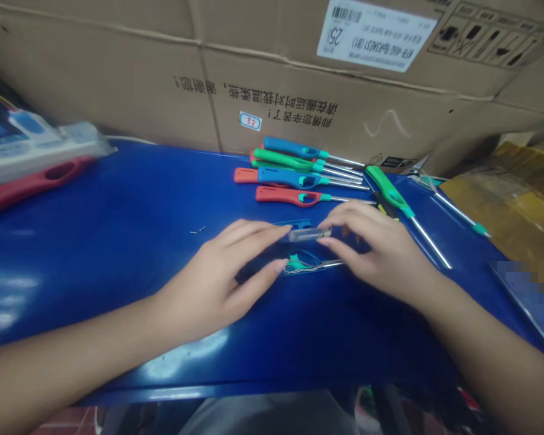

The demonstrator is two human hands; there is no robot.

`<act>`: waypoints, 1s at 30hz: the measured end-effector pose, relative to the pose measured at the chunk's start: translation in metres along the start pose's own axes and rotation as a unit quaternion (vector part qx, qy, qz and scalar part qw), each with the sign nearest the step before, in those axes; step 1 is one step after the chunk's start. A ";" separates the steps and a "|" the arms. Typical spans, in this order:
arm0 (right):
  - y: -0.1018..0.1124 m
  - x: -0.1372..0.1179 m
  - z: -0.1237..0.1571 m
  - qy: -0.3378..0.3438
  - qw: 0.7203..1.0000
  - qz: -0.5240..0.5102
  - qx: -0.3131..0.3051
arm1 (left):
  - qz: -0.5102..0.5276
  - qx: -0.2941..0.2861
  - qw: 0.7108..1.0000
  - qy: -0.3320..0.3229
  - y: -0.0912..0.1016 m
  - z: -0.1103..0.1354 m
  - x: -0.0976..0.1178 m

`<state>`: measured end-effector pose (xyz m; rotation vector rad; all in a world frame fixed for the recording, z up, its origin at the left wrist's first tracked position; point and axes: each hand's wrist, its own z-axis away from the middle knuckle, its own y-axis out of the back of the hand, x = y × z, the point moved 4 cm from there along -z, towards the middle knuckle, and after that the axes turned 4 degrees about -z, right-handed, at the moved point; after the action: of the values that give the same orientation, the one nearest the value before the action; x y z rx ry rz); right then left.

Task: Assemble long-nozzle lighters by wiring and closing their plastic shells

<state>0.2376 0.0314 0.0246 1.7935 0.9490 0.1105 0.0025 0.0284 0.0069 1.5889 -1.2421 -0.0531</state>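
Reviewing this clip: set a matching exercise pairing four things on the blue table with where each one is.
Things:
1. Clear plastic piece
2. Row of lighters
3. Lone green lighter
4. Red handle

Places:
A. Beside the power strip
B. Pinched by the right hand
C. Just beyond the right hand, apart from the row
D. Along the foot of the cardboard box

Pairs: 1-B, 2-D, 3-C, 4-A

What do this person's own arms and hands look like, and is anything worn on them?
Both forearms, the left and the right, are bare, with no sleeves in view. The left hand and right hand wear no gloves, rings, watch or bracelets, and their nails look short and unpainted.
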 end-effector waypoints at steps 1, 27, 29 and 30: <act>-0.004 -0.010 0.001 0.015 1.000 -0.008 -0.019 | 0.013 -0.002 1.000 0.007 0.000 -0.001 0.001; -0.034 -0.016 0.008 -0.073 0.975 -0.191 -0.090 | 0.187 -0.183 0.940 0.219 0.001 -0.003 -0.022; -0.036 -0.013 0.009 -0.107 0.964 -0.230 -0.082 | 0.188 -0.185 0.940 0.215 0.002 -0.003 -0.020; -0.037 -0.012 0.009 -0.120 0.957 -0.253 -0.081 | 0.186 -0.187 0.941 0.212 0.001 -0.003 -0.020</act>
<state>0.2138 0.0222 -0.0057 1.3323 1.1535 -0.3374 -0.0056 0.0452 -0.0013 0.9561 -1.0901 0.2673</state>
